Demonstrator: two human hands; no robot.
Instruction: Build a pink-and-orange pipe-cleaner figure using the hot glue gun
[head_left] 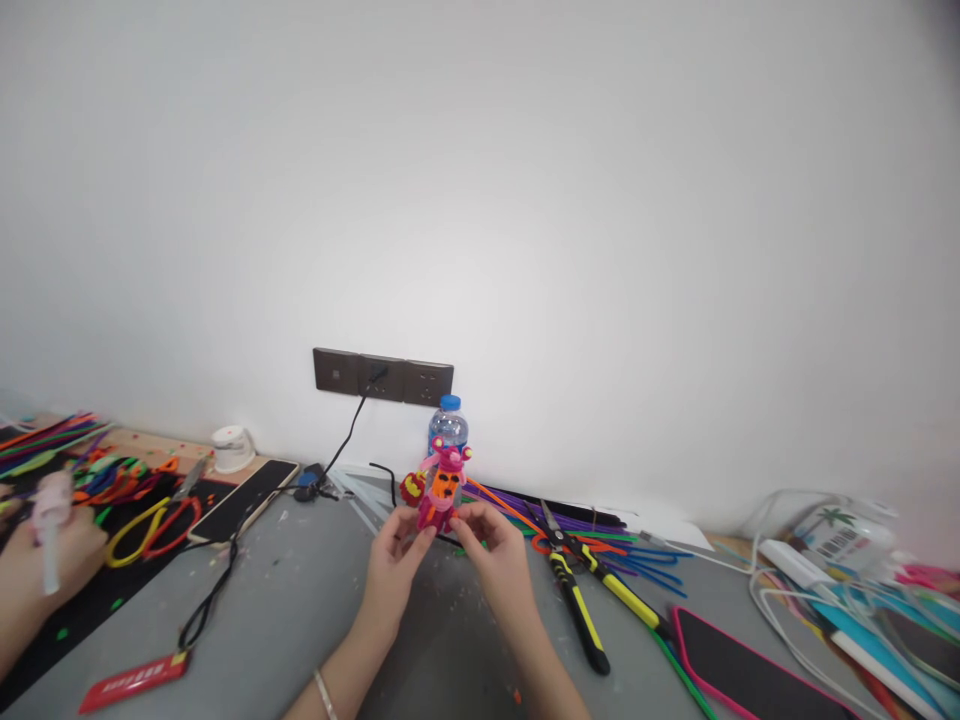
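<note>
A small pink and orange pipe-cleaner figure [443,490] stands upright above the grey table [300,600]. My left hand [397,565] pinches its lower left side with closed fingers. My right hand [491,555] grips its lower right side, fingers closed too. Both hands meet at the figure's base. A thin bracelet circles my left wrist.
Behind the figure stand a water bottle [448,425] and a wall socket strip [382,377]. Yellow-handled cutters [581,590] and loose pipe cleaners [600,545] lie to the right, beside a pink-cased phone [739,665]. Another person's hand [37,570] holds something pale at the left.
</note>
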